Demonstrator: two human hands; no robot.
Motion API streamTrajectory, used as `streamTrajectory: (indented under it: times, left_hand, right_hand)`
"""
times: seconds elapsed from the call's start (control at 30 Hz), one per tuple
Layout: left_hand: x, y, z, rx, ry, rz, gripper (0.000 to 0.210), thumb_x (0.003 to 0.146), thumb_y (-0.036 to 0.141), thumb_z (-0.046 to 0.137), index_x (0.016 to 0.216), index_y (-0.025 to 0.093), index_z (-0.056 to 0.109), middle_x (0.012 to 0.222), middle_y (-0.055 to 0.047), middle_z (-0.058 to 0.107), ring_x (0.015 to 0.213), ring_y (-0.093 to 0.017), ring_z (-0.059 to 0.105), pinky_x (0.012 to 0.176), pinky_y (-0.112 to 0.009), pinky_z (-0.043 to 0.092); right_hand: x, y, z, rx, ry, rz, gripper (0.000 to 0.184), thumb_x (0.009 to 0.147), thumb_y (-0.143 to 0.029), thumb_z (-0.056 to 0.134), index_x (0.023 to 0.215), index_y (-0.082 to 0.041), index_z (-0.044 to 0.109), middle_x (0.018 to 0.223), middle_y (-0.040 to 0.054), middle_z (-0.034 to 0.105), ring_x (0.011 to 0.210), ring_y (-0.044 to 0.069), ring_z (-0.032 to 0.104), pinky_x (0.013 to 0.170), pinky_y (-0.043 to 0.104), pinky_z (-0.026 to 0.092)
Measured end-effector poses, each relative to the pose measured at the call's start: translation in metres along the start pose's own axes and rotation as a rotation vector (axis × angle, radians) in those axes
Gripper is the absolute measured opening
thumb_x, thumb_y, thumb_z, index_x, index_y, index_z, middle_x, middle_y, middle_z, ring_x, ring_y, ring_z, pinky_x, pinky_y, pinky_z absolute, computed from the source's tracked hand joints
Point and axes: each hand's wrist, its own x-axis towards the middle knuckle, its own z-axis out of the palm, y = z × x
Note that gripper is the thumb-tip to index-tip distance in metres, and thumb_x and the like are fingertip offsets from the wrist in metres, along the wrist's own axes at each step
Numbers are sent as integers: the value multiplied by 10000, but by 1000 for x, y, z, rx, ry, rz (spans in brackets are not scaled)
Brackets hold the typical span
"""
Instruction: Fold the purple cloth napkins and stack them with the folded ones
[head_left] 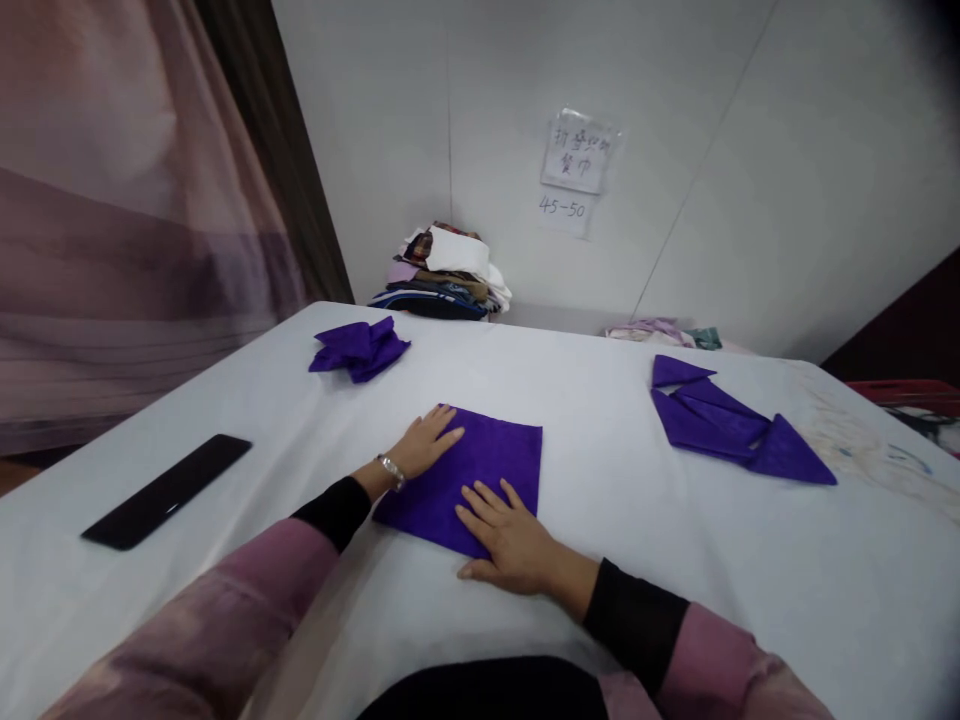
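Note:
A purple cloth napkin (491, 455) lies flat as a square in front of me on the white-covered table (592, 440). My left hand (426, 443) rests open on its left edge, fingers stretched toward the far left corner. Over the near right part of the cloth lies my right hand (510, 540), also open, with fingers spread and the thumb just off the near edge. Both palms are down, and neither hand grasps anything. Parts of the cloth's left and right edges are hidden under the hands.
A crumpled purple cloth (360, 350) sits at the far left, and folded purple cloths (720, 420) lie at the right. A black flat strip (169, 490) is on the left side. Behind the table are stacked clothes (450, 270) and a wall sign (577, 150).

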Motion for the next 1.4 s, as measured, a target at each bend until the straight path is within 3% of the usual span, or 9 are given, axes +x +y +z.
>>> streamTrajectory:
  times: [0.13,0.3,0.43,0.57,0.7,0.93,1.07,1.27,1.4]
  left_hand:
    - [-48,22,9,60,23,306,560,908,505,327,1360,177,367,1461,-110,319,1360,-243,235,1099,-488,170]
    - [-99,41,26,120,99,494,558,846,457,516,1325,196,401,1374,-113,452,1267,-265,383,1052,-493,255]
    - [-109,55,39,108,136,583,232,858,220,515,1083,207,569,1118,-56,611,1068,-206,513,947,-390,360]
    - [-103,55,46,158,198,619,167,868,112,443,873,189,591,905,-24,626,891,-168,535,828,-343,387]
    - [-91,28,30,245,203,583,208,881,110,396,845,186,586,937,-32,631,899,-169,537,840,-357,380]
    - [-71,-22,-11,190,228,258,330,791,73,364,930,221,624,1082,-56,641,1051,-204,541,937,-417,372]
    - [-80,15,0,36,258,335,266,836,183,407,1009,225,604,1091,-47,638,1039,-203,546,930,-412,390]
    - [-88,76,34,92,119,434,356,813,290,554,1158,206,535,1205,-73,575,1105,-249,488,936,-429,352]
    - [-85,81,43,136,123,385,413,818,261,542,1218,169,493,1210,-97,567,1072,-259,494,921,-421,358]
  right_hand:
    - [-1,11,-1,167,64,-9,703,860,-602,391,1419,-190,279,1463,116,298,1368,246,195,1105,503,84]
    - [3,62,-26,182,441,239,407,913,-363,409,1275,-205,508,1330,64,508,1260,163,407,1063,350,289]
    - [16,105,-56,-43,316,557,378,881,-257,455,1239,-168,538,1306,84,525,1216,176,446,1027,304,314]
    - [31,124,-71,-68,210,613,334,812,-183,519,1133,-158,607,1163,111,606,1103,212,523,915,291,376]
    - [27,122,-73,-28,123,648,294,733,-118,547,1006,-161,648,1009,90,658,932,195,588,751,248,403]
    - [-26,83,-50,96,84,650,164,711,-155,526,839,-173,628,769,26,664,687,145,575,571,219,355]
    - [-39,70,-43,176,140,699,109,746,-206,501,733,-177,605,700,21,634,643,142,541,558,230,337]
    - [-33,68,-47,239,147,731,116,740,-203,526,630,-175,547,613,8,588,586,126,516,548,235,343]
    - [-44,58,-37,663,112,726,151,747,-243,517,616,-193,461,452,-68,461,383,71,398,419,204,300]
